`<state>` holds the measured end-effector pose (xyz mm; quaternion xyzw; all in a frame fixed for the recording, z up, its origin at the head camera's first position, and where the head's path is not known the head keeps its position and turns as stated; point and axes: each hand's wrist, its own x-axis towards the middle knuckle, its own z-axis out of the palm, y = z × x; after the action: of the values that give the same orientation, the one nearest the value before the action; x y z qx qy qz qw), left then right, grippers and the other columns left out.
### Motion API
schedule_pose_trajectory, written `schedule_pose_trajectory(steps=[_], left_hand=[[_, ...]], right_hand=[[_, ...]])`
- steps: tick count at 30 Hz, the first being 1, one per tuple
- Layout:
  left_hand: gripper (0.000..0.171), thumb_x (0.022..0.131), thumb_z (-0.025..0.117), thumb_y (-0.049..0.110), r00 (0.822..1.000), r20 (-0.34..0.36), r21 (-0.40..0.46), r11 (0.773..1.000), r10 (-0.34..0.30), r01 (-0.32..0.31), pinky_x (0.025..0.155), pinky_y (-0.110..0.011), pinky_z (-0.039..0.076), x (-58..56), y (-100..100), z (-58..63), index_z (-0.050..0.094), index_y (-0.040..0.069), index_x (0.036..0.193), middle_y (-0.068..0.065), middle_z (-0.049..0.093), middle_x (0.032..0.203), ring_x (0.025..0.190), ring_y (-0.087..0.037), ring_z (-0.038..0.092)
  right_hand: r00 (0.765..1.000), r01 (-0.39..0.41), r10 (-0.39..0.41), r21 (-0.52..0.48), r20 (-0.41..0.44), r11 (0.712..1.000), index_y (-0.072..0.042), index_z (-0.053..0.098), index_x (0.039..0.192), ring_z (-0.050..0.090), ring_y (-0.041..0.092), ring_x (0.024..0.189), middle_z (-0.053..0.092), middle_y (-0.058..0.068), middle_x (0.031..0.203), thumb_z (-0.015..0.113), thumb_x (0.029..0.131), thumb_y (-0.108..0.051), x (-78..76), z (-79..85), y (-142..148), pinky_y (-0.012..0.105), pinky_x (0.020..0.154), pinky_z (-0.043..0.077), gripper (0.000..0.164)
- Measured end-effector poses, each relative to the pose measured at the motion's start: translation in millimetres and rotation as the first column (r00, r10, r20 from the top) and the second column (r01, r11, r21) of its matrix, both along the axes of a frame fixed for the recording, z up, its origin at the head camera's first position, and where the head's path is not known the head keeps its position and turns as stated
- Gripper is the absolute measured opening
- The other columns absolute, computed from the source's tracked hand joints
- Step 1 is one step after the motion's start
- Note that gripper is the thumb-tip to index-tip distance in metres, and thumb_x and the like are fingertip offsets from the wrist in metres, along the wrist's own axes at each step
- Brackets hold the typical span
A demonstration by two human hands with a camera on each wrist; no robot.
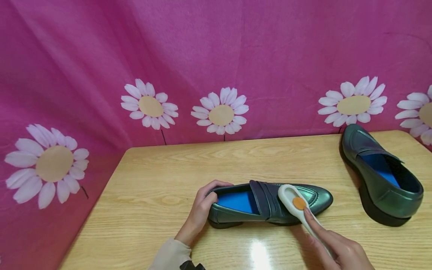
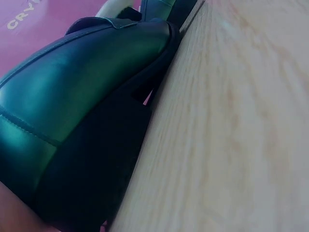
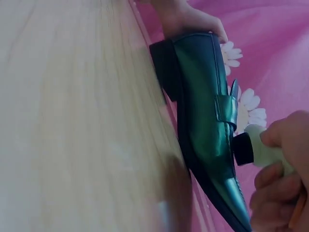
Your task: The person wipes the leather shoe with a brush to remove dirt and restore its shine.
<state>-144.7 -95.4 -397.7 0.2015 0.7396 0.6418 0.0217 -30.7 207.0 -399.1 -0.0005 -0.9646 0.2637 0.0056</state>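
A shiny dark green loafer with a blue insole lies across the table, toe to the right. My left hand grips its heel end, thumb over the back rim and fingers along the far side. In my right hand is a white-handled shoe brush with an orange oval, the index finger stretched along the handle. The right wrist view shows the brush's dark head against the loafer's upper, just toe-side of the strap. Close up in the left wrist view is the loafer's black heel.
A matching loafer stands at the table's right side, toe toward the back. The wooden table ends at a pink curtain printed with white daisies. Light glares off the tabletop near the front.
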Motion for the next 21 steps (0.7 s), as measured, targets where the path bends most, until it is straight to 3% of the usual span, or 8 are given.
schedule_pose_trajectory(steps=[3, 7, 10, 12, 14, 16, 19, 21], left_hand=[[0.047, 0.08, 0.035, 0.004, 1.0, 0.006, 0.005, 1.0, -0.004, 0.004, 0.1, -0.045, 0.033, 0.4, 0.2, -0.1, 0.066, 0.007, 0.115, -0.005, 0.064, 0.118, 0.112, -0.023, 0.053], [0.046, 0.081, 0.034, 0.005, 1.0, 0.009, 0.015, 1.0, -0.014, 0.014, 0.101, -0.046, 0.033, 0.2, 0.6, 0.6, 0.066, 0.006, 0.115, -0.006, 0.064, 0.119, 0.112, -0.023, 0.053], [0.046, 0.081, 0.035, 0.005, 1.0, 0.012, 0.014, 1.0, -0.015, 0.014, 0.101, -0.046, 0.033, 0.2, 0.6, 0.8, 0.066, 0.006, 0.115, -0.006, 0.064, 0.119, 0.112, -0.023, 0.053], [0.046, 0.081, 0.035, 0.005, 1.0, 0.011, 0.007, 1.0, -0.008, 0.008, 0.101, -0.046, 0.033, 1.1, 0.3, 0.9, 0.066, 0.006, 0.115, -0.006, 0.064, 0.119, 0.112, -0.023, 0.053], [0.046, 0.081, 0.035, 0.005, 1.0, 0.015, 0.002, 1.0, -0.002, 0.002, 0.101, -0.045, 0.032, 1.5, -0.1, 0.5, 0.066, 0.007, 0.115, -0.006, 0.064, 0.119, 0.113, -0.023, 0.053], [0.046, 0.081, 0.035, 0.005, 1.0, 0.017, -0.003, 1.0, 0.0, 0.0, 0.101, -0.045, 0.032, 1.9, -0.5, 0.4, 0.066, 0.007, 0.115, -0.006, 0.064, 0.119, 0.113, -0.023, 0.053], [0.046, 0.081, 0.035, 0.005, 1.0, 0.019, -0.004, 1.0, -0.003, 0.003, 0.102, -0.046, 0.032, 1.3, -0.8, 0.5, 0.066, 0.007, 0.115, -0.005, 0.064, 0.119, 0.114, -0.022, 0.053], [0.046, 0.082, 0.035, 0.005, 1.0, 0.015, -0.008, 1.0, -0.004, 0.004, 0.102, -0.046, 0.032, 0.9, -0.7, 1.2, 0.066, 0.008, 0.115, -0.005, 0.064, 0.119, 0.114, -0.022, 0.053]], right_hand=[[0.992, 0.054, -0.043, 0.087, -0.121, 0.995, -0.019, 0.04, 0.147, 0.042, 0.004, 0.052, 0.055, -0.006, 0.063, 0.059, 0.096, -0.029, 1.8, -0.1, 2.1, 0.023, 0.05, 0.041, 0.055], [0.948, 0.194, -0.132, 0.197, -0.289, 0.961, -0.018, 0.042, 0.146, 0.025, 0.013, 0.043, 0.03, -0.004, 0.053, 0.065, 0.091, -0.019, 2.8, -0.5, 10.1, 0.028, 0.044, 0.022, 0.06], [0.967, 0.157, -0.112, 0.189, -0.229, 0.969, -0.018, 0.037, 0.148, 0.03, 0.013, 0.046, 0.035, -0.005, 0.054, 0.061, 0.094, -0.022, 1.5, -1.3, 11.7, 0.028, 0.044, 0.027, 0.06], [0.989, 0.071, -0.054, 0.12, -0.139, 0.99, -0.018, 0.037, 0.148, 0.048, 0.012, 0.053, 0.056, 0.0, 0.064, 0.058, 0.096, -0.027, -0.1, -1.4, 9.1, 0.029, 0.05, 0.043, 0.057], [0.998, -0.001, 0.003, 0.023, -0.069, 1.0, -0.018, 0.039, 0.147, 0.064, 0.016, 0.071, 0.07, 0.008, 0.089, 0.056, 0.098, -0.031, -1.3, -1.3, 5.7, 0.032, 0.064, 0.053, 0.053], [0.999, -0.023, 0.022, -0.028, -0.036, 0.999, -0.018, 0.04, 0.146, 0.069, 0.022, 0.089, 0.069, 0.012, 0.114, 0.053, 0.099, -0.034, -1.7, 0.0, 3.8, 0.041, 0.076, 0.054, 0.052], [0.995, 0.038, -0.034, 0.04, -0.097, 0.998, -0.018, 0.04, 0.147, 0.063, 0.021, 0.066, 0.069, 0.011, 0.085, 0.055, 0.099, -0.031, -0.4, 0.7, 5.8, 0.032, 0.06, 0.051, 0.052], [0.981, 0.11, -0.089, 0.122, -0.17, 0.986, -0.019, 0.039, 0.147, 0.046, 0.016, 0.05, 0.052, 0.002, 0.061, 0.058, 0.097, -0.026, 0.7, 1.2, 9.0, 0.027, 0.048, 0.038, 0.054]])
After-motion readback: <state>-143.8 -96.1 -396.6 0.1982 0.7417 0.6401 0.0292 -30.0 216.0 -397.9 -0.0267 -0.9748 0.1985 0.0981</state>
